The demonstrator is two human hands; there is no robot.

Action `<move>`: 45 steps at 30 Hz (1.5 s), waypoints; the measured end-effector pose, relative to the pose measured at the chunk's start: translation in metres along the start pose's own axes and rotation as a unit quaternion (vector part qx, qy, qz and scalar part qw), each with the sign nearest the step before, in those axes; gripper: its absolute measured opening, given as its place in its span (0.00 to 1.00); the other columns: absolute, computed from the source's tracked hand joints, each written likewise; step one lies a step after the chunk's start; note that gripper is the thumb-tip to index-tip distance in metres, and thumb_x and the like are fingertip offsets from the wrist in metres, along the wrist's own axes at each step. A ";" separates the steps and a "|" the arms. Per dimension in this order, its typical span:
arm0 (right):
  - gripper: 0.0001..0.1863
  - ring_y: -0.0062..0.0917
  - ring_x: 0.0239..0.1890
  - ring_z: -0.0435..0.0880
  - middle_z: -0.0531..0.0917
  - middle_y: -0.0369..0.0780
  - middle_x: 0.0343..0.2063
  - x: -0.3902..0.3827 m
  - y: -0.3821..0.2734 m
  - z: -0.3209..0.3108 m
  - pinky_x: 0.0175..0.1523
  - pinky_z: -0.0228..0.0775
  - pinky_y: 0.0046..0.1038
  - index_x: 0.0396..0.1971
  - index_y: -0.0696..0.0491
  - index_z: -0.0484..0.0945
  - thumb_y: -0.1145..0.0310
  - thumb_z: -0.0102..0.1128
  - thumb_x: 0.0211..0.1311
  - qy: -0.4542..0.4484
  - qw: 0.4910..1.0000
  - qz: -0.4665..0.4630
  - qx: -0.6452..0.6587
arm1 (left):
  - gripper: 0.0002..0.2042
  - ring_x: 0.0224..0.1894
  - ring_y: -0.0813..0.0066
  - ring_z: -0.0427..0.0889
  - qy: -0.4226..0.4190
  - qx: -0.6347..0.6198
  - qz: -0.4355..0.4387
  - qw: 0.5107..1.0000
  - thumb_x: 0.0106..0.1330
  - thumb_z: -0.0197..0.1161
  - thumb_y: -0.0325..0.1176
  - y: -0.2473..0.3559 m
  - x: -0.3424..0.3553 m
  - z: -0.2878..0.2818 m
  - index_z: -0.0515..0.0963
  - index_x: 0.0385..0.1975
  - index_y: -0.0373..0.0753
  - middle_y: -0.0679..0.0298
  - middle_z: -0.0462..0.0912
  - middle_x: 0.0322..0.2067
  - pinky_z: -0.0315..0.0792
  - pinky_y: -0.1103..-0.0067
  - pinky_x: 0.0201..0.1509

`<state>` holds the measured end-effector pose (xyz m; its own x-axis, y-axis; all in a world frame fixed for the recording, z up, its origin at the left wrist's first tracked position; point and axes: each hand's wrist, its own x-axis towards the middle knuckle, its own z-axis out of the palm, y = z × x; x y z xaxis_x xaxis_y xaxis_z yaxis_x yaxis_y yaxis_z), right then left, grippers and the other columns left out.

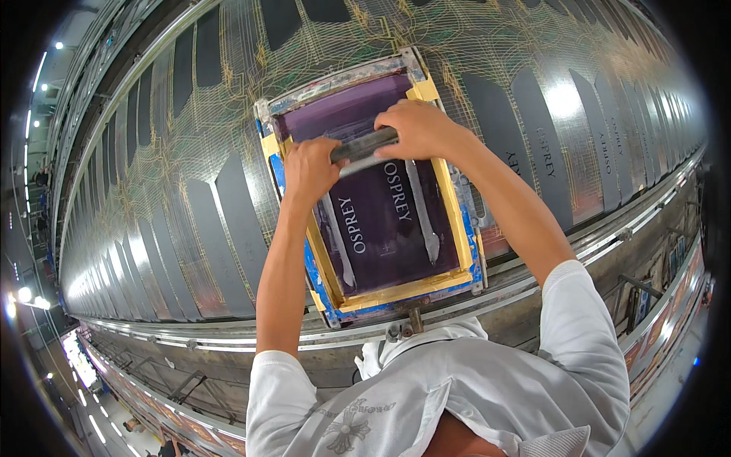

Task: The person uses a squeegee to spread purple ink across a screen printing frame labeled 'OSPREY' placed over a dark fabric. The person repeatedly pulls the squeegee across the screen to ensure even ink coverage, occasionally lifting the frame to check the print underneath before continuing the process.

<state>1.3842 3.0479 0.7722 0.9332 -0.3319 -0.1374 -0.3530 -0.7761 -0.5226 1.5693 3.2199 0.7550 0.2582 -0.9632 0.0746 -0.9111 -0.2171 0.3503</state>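
Note:
A dark-handled squeegee [364,145] lies across the upper part of a screen-printing frame [470,276]. My left hand [311,169] is closed round its left end. My right hand [419,131] grips the other end, thumb below and fingers over the top. Under the squeegee is the frame's dark purple mesh [388,263], with two columns of pale lettering. Two whitish ink streaks [426,221] run down the mesh toward me. Yellow and blue tape [403,295] lines the frame's edges. The squeegee's blade is mostly hidden by its handle and my hands.
The frame rests on a long printing table [228,183] covered with dark cut pieces [537,129] and yellowish line marks. Some pieces at the right bear pale print. A metal rail [190,335] follows the table's near edge, with a clamp [411,324] below the frame.

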 end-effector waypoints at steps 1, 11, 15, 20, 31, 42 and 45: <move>0.18 0.40 0.48 0.84 0.87 0.45 0.41 0.012 0.003 0.006 0.58 0.72 0.41 0.39 0.51 0.86 0.53 0.73 0.56 -0.010 1.000 0.010 -0.028 | 0.15 0.35 0.55 0.87 -0.012 -0.008 -0.006 1.000 0.51 0.79 0.36 -0.002 0.006 0.002 0.88 0.38 0.38 0.55 0.88 0.30 0.78 0.66 0.44; 0.12 0.40 0.41 0.84 0.86 0.43 0.28 -0.079 -0.030 0.077 0.53 0.72 0.42 0.31 0.49 0.87 0.66 0.75 0.44 -0.044 0.995 -0.012 -0.090 | 0.13 0.35 0.55 0.87 0.006 -0.027 0.022 0.999 0.46 0.74 0.26 0.041 -0.112 0.035 0.88 0.35 0.40 0.59 0.88 0.31 0.77 0.63 0.43; 0.18 0.36 0.45 0.81 0.85 0.41 0.32 -0.176 -0.055 0.123 0.55 0.70 0.39 0.36 0.50 0.87 0.68 0.76 0.39 -0.028 0.996 -0.056 -0.064 | 0.15 0.35 0.61 0.85 0.014 -0.046 0.010 0.999 0.41 0.69 0.22 0.092 -0.207 0.043 0.87 0.33 0.41 0.63 0.88 0.33 0.71 0.67 0.44; 0.15 0.36 0.45 0.81 0.85 0.41 0.33 -0.158 -0.053 0.106 0.57 0.69 0.38 0.33 0.51 0.87 0.68 0.74 0.41 -0.015 0.995 -0.062 -0.077 | 0.15 0.36 0.61 0.85 0.022 -0.058 0.029 0.998 0.42 0.68 0.21 0.080 -0.187 0.034 0.87 0.33 0.41 0.63 0.87 0.34 0.70 0.67 0.45; 0.12 0.43 0.41 0.85 0.87 0.45 0.30 0.048 0.025 0.022 0.54 0.73 0.44 0.30 0.50 0.87 0.59 0.75 0.51 0.012 0.995 -0.027 -0.092 | 0.15 0.36 0.53 0.87 0.030 0.017 0.026 0.999 0.51 0.78 0.36 -0.016 0.023 0.009 0.89 0.38 0.39 0.55 0.89 0.31 0.75 0.62 0.49; 0.09 0.45 0.36 0.86 0.86 0.46 0.26 -0.005 0.006 0.045 0.47 0.77 0.42 0.28 0.52 0.86 0.65 0.74 0.48 -0.003 0.997 -0.031 -0.073 | 0.13 0.33 0.53 0.87 -0.007 -0.002 0.007 1.000 0.52 0.77 0.36 0.014 -0.030 0.017 0.89 0.38 0.42 0.54 0.88 0.30 0.77 0.63 0.45; 0.09 0.45 0.38 0.85 0.86 0.45 0.28 -0.080 -0.025 0.078 0.50 0.75 0.43 0.29 0.51 0.87 0.69 0.73 0.44 -0.033 0.996 -0.037 -0.072 | 0.10 0.34 0.55 0.86 0.019 -0.029 0.009 0.999 0.50 0.76 0.32 0.047 -0.116 0.036 0.88 0.32 0.42 0.56 0.87 0.28 0.76 0.63 0.45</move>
<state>1.3233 3.1363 0.7305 0.9577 -0.2384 -0.1612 -0.2846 -0.8677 -0.4075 1.4848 3.3153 0.7289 0.2547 -0.9600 0.1160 -0.8962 -0.1893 0.4013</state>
